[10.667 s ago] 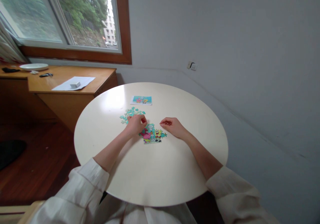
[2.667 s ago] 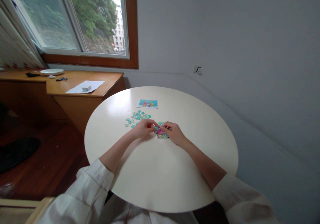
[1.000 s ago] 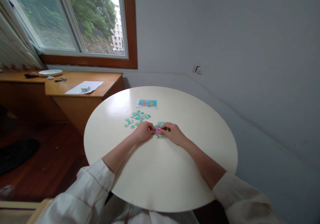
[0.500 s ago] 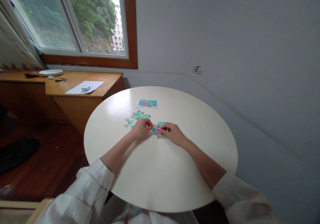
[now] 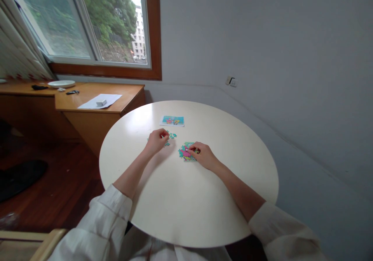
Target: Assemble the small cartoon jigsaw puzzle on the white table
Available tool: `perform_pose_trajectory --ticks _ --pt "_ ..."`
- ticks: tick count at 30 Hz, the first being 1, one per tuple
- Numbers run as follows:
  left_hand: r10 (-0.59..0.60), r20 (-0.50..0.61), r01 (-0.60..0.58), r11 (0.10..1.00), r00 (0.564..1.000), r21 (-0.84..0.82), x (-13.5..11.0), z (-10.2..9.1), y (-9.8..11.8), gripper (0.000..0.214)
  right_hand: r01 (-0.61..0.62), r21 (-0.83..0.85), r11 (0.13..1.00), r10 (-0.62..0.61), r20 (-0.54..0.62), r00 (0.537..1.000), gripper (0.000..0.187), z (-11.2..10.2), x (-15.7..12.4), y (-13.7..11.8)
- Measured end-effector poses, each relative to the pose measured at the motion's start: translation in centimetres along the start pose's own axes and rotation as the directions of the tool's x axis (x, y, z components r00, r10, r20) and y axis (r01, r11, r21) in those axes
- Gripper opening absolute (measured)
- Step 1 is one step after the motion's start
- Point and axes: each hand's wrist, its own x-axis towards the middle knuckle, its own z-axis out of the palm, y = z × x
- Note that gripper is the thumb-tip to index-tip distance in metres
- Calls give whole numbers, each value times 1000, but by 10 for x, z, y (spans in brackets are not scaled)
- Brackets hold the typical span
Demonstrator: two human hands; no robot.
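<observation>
A partly assembled cartoon puzzle (image 5: 184, 152) lies near the middle of the round white table (image 5: 189, 210). My right hand (image 5: 204, 156) rests at its right edge, curled fingertips pinching and pressing on it. My left hand (image 5: 155, 141) is further left and back, fingers curled down over the pile of loose teal puzzle pieces (image 5: 171, 136). The hand hides most of that pile, and whether a piece sits between its fingers does not show. A small reference picture card (image 5: 172, 120) lies flat beyond the pile.
A wooden desk (image 5: 87, 103) stands at the left under the window, carrying a sheet of paper with a small box (image 5: 100, 101), a white plate (image 5: 61, 84) and dark small items. A wall socket (image 5: 231, 82) sits on the grey wall behind the table.
My left hand has left the assembled puzzle and moved up and left onto the loose pieces. My right hand stays on the puzzle's right edge.
</observation>
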Motion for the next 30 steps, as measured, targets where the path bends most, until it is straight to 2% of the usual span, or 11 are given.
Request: perform_pose_trajectory --ticks 5,8,14,21,30 --pt "-98 -103 90 993 990 -77 8 -14 -9 21 -9 9 1000 9 -14 1000 11 -1 0 0" --pt "-141 -127 130 987 982 -92 11 -23 -17 23 -11 13 1000 11 -17 1000 10 -2 0 1" --pt "-202 -120 203 979 972 -3 13 -35 -28 24 -20 3 1000 20 -23 1000 11 -2 0 0" --pt "-213 -122 225 970 969 95 15 -37 -32 24 -26 -18 999 26 -18 1000 10 -4 0 -2" --pt "-240 -90 249 963 967 104 17 -39 -40 29 -19 -18 1000 18 -12 1000 12 -4 0 -1"
